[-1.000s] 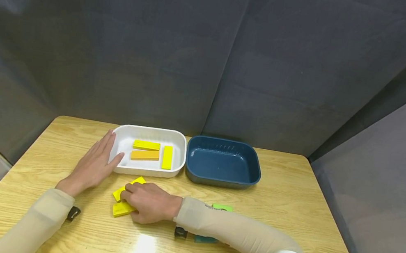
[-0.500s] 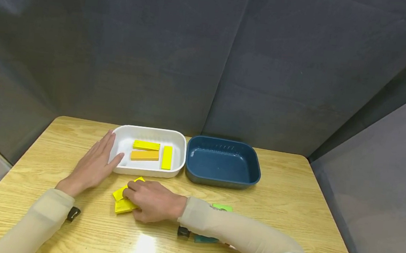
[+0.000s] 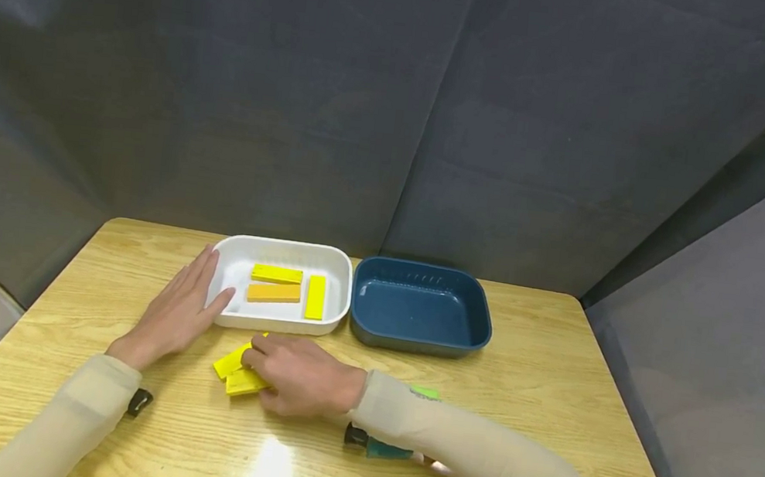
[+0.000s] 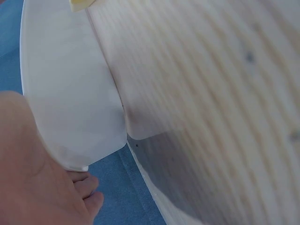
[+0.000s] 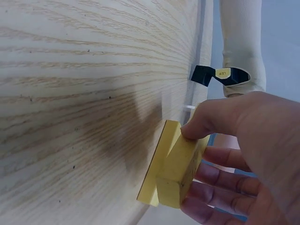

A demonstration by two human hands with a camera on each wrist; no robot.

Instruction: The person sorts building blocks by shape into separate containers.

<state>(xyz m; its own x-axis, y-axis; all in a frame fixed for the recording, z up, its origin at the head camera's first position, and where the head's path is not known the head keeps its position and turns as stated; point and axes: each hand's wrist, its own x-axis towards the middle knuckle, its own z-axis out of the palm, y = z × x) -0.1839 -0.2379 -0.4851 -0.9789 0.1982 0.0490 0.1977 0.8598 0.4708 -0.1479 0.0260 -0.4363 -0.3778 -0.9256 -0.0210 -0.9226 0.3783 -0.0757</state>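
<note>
My left hand point(image 3: 173, 316) rests with straight fingers against the left end of a white plastic bin point(image 3: 285, 325). Inside the bin lie two yellow blocks point(image 3: 277, 274) and an orange block point(image 3: 274, 293). In front of it, my right hand point(image 3: 312, 379) pinches a yellow block point(image 5: 177, 173) between thumb and fingertips. Another yellow block point(image 3: 231, 362) lies slanted right beside the held one, on the far side in the head view. In the right wrist view the two blocks overlap, and whether they touch is hard to tell.
A dark blue bin point(image 3: 416, 343) stands against the white bin's right side. Partly hidden by my right forearm, a green piece point(image 3: 425, 392) and a teal piece point(image 3: 388, 450) lie on the wooden table point(image 3: 567, 413). Dark cloth point(image 3: 298, 105) rises behind the table.
My right hand has shifted a little right and away from me, bringing the pinched yellow block along toward the slanted one. My left hand has stayed in place.
</note>
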